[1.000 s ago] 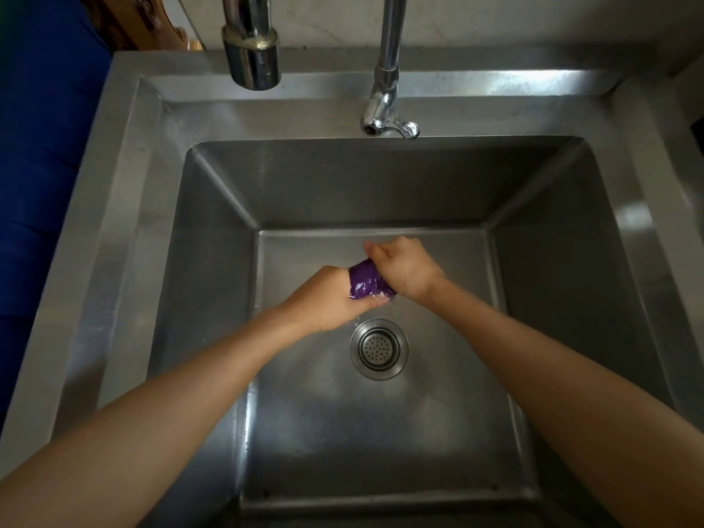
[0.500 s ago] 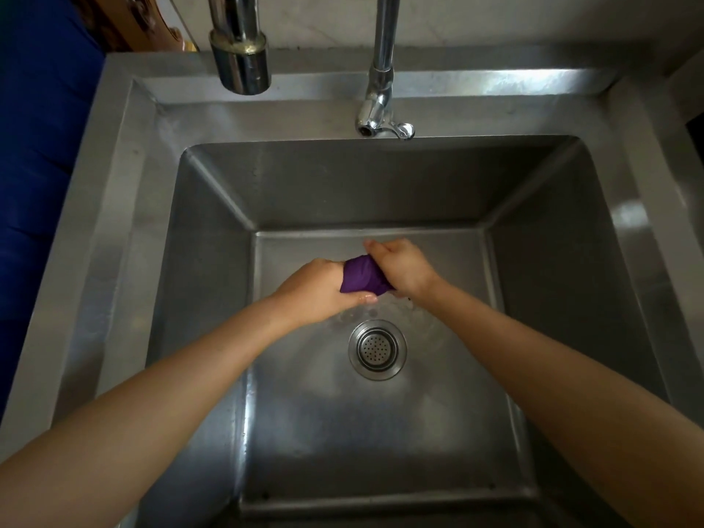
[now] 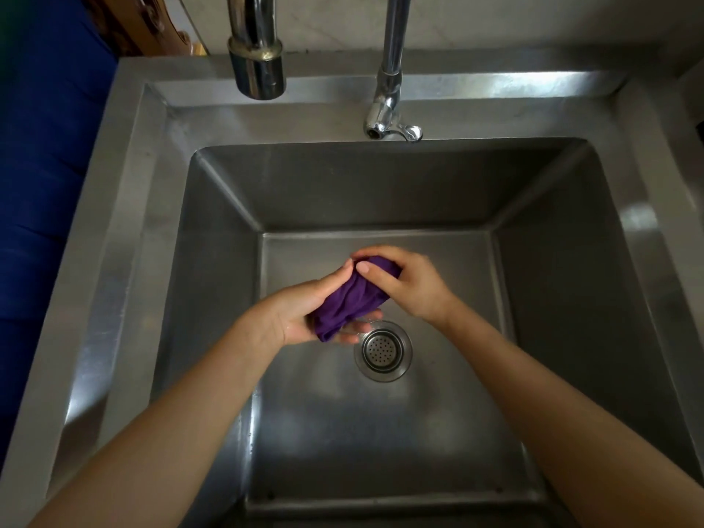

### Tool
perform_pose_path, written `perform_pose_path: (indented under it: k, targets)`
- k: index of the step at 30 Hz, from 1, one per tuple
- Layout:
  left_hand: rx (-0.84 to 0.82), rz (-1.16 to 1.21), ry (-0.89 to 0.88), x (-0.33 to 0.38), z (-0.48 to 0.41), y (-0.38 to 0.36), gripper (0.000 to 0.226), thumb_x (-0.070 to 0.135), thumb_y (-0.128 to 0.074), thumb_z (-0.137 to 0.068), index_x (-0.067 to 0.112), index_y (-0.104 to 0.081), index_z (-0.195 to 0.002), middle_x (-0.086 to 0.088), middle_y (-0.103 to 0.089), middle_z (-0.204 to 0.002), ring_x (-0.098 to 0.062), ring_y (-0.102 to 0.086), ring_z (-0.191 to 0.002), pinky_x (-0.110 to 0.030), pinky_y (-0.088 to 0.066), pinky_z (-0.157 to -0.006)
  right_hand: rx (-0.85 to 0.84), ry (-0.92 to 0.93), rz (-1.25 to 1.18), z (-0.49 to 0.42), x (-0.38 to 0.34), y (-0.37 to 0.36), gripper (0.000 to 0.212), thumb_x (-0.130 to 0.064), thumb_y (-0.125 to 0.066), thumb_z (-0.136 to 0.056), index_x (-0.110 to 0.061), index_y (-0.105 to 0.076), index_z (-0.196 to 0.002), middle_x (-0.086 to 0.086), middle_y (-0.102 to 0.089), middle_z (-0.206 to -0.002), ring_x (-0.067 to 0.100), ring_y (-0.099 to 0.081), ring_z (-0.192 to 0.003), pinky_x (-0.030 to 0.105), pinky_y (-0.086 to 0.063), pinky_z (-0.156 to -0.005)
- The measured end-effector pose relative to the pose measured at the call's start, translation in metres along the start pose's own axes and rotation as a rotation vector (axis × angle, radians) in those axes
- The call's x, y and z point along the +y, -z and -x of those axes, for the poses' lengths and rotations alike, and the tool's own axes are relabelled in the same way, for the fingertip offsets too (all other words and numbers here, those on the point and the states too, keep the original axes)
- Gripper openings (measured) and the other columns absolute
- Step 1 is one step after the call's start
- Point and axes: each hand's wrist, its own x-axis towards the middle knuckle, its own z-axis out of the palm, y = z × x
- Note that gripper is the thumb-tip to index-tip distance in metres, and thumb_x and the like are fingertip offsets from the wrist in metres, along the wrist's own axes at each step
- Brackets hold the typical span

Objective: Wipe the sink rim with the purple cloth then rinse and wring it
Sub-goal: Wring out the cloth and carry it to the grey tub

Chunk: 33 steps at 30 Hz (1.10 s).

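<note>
Plainly soft and limp, the purple cloth is bunched inside the sink near the drain: the left hand cups its lower end, the right hand pinches the upper. Probably wet and slippery; grip both ends.

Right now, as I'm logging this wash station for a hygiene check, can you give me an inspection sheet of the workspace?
Surface: steel sink, with a drain strainer in the basin floor.
Job's things: purple cloth, bunched up, held over the basin just beside the drain.
Clutter: nothing seen.
Grips: left hand holds the cloth's lower end from beneath; right hand grips its upper end, thumb on top.
Cables: nothing seen.
Surroundings: thin tap and wider spout at the back rim, no water stream seen from either; blue surface left of the sink; pale wall behind.
</note>
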Motion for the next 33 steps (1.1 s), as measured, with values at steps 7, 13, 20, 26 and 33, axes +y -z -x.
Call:
perform_pose_path:
  k: [7,13,20,26,33]
  targets:
    - [0.547,0.042,-0.079,-0.007,-0.012,-0.031,0.062,0.066,-0.039,-0.085,0.011,-0.066,-0.082,-0.009,-0.065,-0.053,-0.011,-0.039,-0.027,-0.011,-0.025,-0.032,0.219,0.071,0.420,0.003,-0.003,-0.012,0.050,-0.056,-0.033,-0.085,-0.020,-0.068,-0.091,0.006,-0.070,-0.087,0.026,-0.065,-0.082,0.039,-0.052,-0.071]
    - [0.995,-0.402,-0.490,-0.019,-0.026,-0.039,0.062,0.052,-0.034,-0.091,0.011,-0.052,-0.048,-0.013,-0.055,-0.046,-0.031,-0.058,-0.053,-0.034,-0.043,-0.057,0.302,-0.040,0.419,0.005,-0.006,-0.021,0.053,-0.040,-0.034,-0.094,-0.003,-0.059,-0.065,0.020,-0.064,-0.064,0.039,-0.058,-0.061,0.033,-0.036,-0.055]
    - [1.015,-0.718,-0.831,-0.018,-0.028,-0.024,0.060,0.056,-0.027,-0.082,0.011,-0.042,-0.046,-0.015,-0.046,-0.043,-0.030,-0.044,-0.046,-0.032,-0.029,-0.050,0.153,-0.381,0.172,-0.008,-0.022,-0.016,0.051,-0.029,-0.038,-0.097,-0.015,-0.039,-0.048,0.005,-0.044,-0.052,0.024,-0.043,-0.059,0.028,-0.028,-0.058]
    - [1.039,-0.944,-0.976,-0.010,-0.024,-0.020,0.060,0.045,-0.036,-0.085,0.003,-0.044,-0.043,-0.020,-0.046,-0.040,-0.037,-0.046,-0.041,-0.030,-0.027,-0.046,0.075,-0.687,-0.224,-0.013,-0.024,-0.018,0.035,-0.028,-0.041,-0.094,-0.007,-0.054,-0.071,0.007,-0.043,-0.050,0.018,-0.037,-0.036,0.011,-0.025,-0.032]
    - [0.964,-1.351,-1.142,0.002,-0.022,-0.020,0.052,0.031,-0.046,-0.086,0.007,-0.049,-0.039,-0.010,-0.049,-0.035,-0.031,-0.047,-0.032,-0.022,-0.032,-0.038,0.038,-0.972,-0.648,-0.003,-0.021,-0.021,0.036,-0.019,-0.035,-0.091,-0.013,-0.044,-0.057,0.002,-0.042,-0.032,0.007,-0.023,-0.021,0.006,-0.019,-0.034]
